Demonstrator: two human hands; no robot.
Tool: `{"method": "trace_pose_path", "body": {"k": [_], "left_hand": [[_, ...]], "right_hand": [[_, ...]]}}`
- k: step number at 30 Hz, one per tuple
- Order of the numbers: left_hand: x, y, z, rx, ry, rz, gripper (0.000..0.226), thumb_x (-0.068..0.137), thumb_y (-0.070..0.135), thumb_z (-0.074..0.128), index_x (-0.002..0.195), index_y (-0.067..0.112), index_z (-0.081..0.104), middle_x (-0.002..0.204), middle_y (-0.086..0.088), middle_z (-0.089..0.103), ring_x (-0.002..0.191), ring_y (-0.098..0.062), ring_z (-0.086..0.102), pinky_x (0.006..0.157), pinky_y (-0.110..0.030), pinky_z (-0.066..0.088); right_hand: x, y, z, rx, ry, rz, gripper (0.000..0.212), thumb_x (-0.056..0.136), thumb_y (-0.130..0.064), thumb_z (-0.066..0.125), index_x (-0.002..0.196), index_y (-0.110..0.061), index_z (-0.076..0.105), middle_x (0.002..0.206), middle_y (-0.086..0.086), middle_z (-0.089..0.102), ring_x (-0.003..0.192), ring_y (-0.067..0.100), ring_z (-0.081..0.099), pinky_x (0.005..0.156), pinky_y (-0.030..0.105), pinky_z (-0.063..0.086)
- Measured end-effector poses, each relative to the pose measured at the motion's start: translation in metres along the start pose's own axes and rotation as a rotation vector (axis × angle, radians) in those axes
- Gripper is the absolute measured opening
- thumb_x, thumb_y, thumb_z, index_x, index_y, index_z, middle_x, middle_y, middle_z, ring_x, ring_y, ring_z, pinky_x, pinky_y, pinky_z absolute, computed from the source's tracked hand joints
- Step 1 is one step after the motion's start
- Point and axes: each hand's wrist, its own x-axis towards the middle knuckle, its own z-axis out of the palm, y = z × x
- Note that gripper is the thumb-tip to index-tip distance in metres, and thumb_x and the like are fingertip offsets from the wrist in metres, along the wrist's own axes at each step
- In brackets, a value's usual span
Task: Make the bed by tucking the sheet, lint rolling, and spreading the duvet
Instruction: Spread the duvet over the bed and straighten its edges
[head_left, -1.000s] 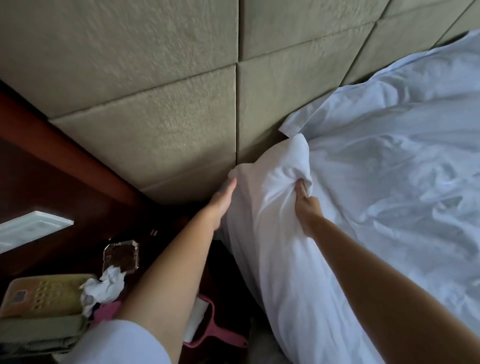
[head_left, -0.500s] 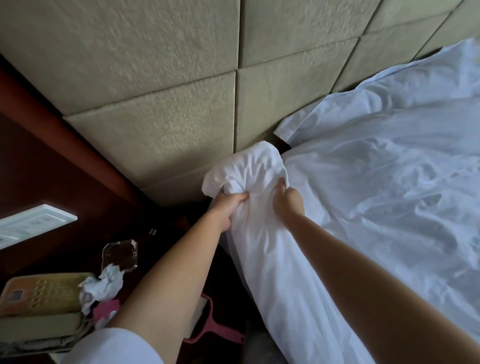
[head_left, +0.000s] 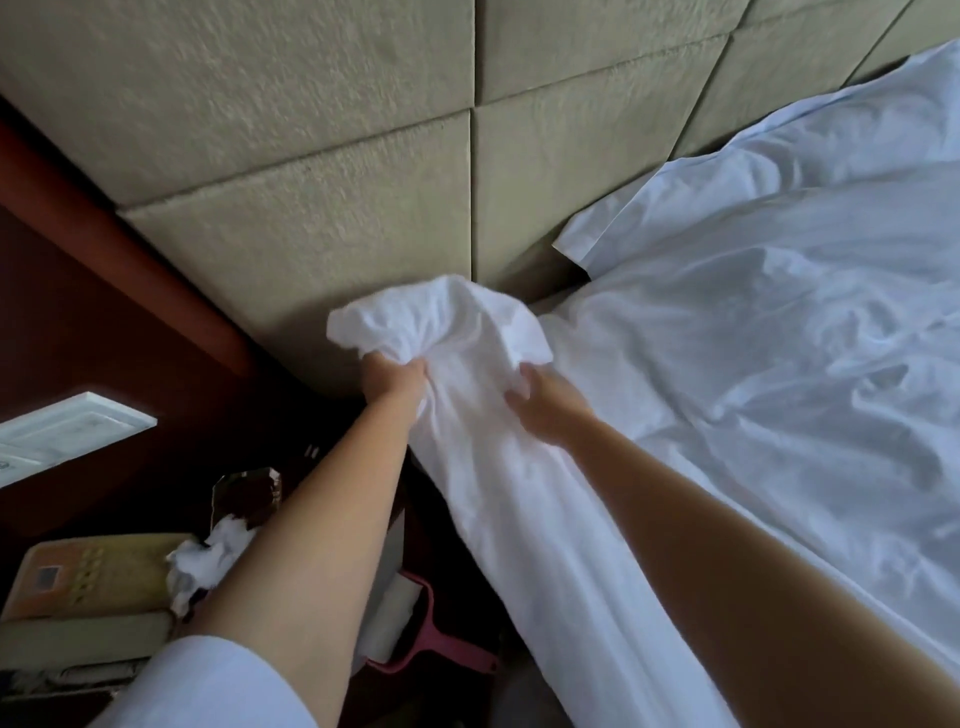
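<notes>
A white sheet (head_left: 753, 374) covers the bed and is wrinkled. Its corner (head_left: 441, 322) is bunched up at the head of the bed, against the padded headboard (head_left: 322, 218). My left hand (head_left: 392, 376) grips the bunched corner from the left side. My right hand (head_left: 545, 405) holds the same bunch from the right, fingers curled into the cloth. A pink lint roller (head_left: 415, 629) with a white roll lies below, between the bed and the nightstand, partly hidden by my left forearm.
The dark wooden nightstand (head_left: 104, 364) stands left of the bed. On it are a beige telephone (head_left: 88, 577), crumpled white tissue (head_left: 202, 561) and a glass ashtray (head_left: 244, 493). A white wall panel (head_left: 62, 436) sits at far left.
My left hand went from flat against the sheet's side to gripping the bunched corner. Both hands pulled the corner leftward, off the mattress corner, and the bunch grew larger.
</notes>
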Motion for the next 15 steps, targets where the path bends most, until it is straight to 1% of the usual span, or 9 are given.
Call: {"method": "trace_pose_path", "body": {"k": [2,3,5,6,8,10,12,14,15], "left_hand": [[0.009,-0.037,0.001,0.089,-0.040,-0.166,0.074,0.084,0.011,0.069,0.146,0.001,0.028,0.144,-0.018,0.042,0.129,-0.034,0.045,0.107,-0.037,0.038],[0.010,-0.052,0.004,0.107,-0.059,-0.211,0.075,0.086,0.010,0.066,0.148,0.003,0.024,0.146,-0.017,0.039,0.131,-0.034,0.043,0.108,-0.039,0.037],[0.007,-0.074,0.015,0.121,-0.082,-0.229,0.061,0.094,0.005,0.052,0.149,0.007,0.025,0.147,-0.015,0.038,0.132,-0.032,0.041,0.108,-0.036,0.035],[0.003,-0.082,0.021,0.151,-0.091,-0.206,0.057,0.096,0.004,0.047,0.148,0.009,0.025,0.148,-0.013,0.037,0.132,-0.031,0.040,0.107,-0.036,0.033],[-0.002,-0.095,0.029,0.264,-0.116,-0.099,0.057,0.097,0.006,0.043,0.150,0.014,0.023,0.151,-0.009,0.034,0.135,-0.030,0.038,0.109,-0.037,0.032],[-0.005,-0.096,0.033,0.451,-0.158,0.070,0.059,0.098,0.015,0.044,0.151,0.021,0.019,0.150,-0.009,0.033,0.133,-0.030,0.039,0.105,-0.037,0.035],[-0.001,-0.088,0.036,0.621,-0.231,0.229,0.062,0.100,0.024,0.042,0.151,0.035,0.010,0.143,-0.008,0.034,0.119,-0.029,0.048,0.093,-0.037,0.042],[0.002,-0.070,0.037,0.716,-0.304,0.356,0.062,0.101,0.027,0.037,0.149,0.046,0.002,0.139,-0.004,0.034,0.100,-0.024,0.052,0.080,-0.032,0.041],[0.003,-0.060,0.039,0.756,-0.322,0.438,0.066,0.101,0.024,0.037,0.148,0.048,-0.002,0.139,-0.003,0.032,0.097,-0.024,0.053,0.078,-0.030,0.039]], "right_hand": [[-0.012,0.020,0.037,-0.128,-0.177,0.033,0.053,0.096,-0.042,0.043,0.144,-0.024,0.031,0.144,0.011,0.040,0.130,0.032,0.039,0.105,0.042,0.035],[-0.016,0.027,0.051,-0.143,-0.225,0.040,0.054,0.096,-0.042,0.044,0.145,-0.024,0.030,0.144,0.010,0.040,0.131,0.031,0.039,0.105,0.042,0.034],[-0.021,0.032,0.072,-0.130,-0.309,0.020,0.056,0.096,-0.041,0.044,0.146,-0.022,0.028,0.146,0.010,0.039,0.131,0.030,0.040,0.106,0.040,0.035],[-0.022,0.032,0.079,-0.121,-0.338,0.001,0.057,0.096,-0.040,0.044,0.147,-0.021,0.027,0.145,0.011,0.040,0.131,0.030,0.040,0.106,0.039,0.035],[-0.024,0.031,0.089,-0.096,-0.367,-0.018,0.060,0.096,-0.041,0.046,0.148,-0.021,0.024,0.142,0.011,0.042,0.129,0.030,0.042,0.105,0.038,0.037],[-0.024,0.030,0.094,-0.074,-0.385,-0.030,0.067,0.094,-0.045,0.049,0.150,-0.023,0.019,0.142,0.011,0.040,0.128,0.029,0.043,0.104,0.039,0.037],[-0.025,0.029,0.097,-0.052,-0.395,-0.042,0.076,0.091,-0.049,0.052,0.151,-0.025,0.012,0.144,0.011,0.037,0.128,0.029,0.042,0.103,0.040,0.038],[-0.024,0.028,0.096,-0.025,-0.373,-0.046,0.085,0.088,-0.055,0.055,0.151,-0.030,0.003,0.151,0.010,0.027,0.131,0.030,0.038,0.104,0.042,0.038],[-0.024,0.026,0.095,-0.029,-0.340,-0.071,0.088,0.087,-0.056,0.054,0.151,-0.033,-0.001,0.155,0.008,0.018,0.134,0.030,0.034,0.106,0.043,0.036]]}}
